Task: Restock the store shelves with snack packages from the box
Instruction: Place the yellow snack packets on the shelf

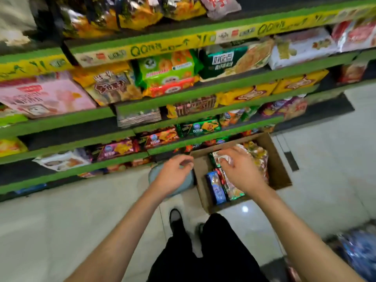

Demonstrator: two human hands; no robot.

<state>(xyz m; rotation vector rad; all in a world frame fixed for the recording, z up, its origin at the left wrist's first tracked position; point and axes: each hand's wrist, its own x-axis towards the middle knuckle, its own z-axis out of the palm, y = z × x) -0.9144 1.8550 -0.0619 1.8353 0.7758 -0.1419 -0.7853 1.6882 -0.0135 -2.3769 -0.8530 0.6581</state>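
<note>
Even, bright indoor light falls from overhead, leaving a small white glare spot on the glossy floor tiles [245, 209]. The shelves [183, 94] bow and smear toward the edges. Everything looks soft and blocky; package print is mostly unreadable.

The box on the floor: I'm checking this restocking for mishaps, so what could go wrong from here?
1. The cardboard box is packed tight; the right hand reaching in could crush or snag a snack package.
2. The box and a grey round object sit right by the person's foot, so a step forward could trip.
</note>
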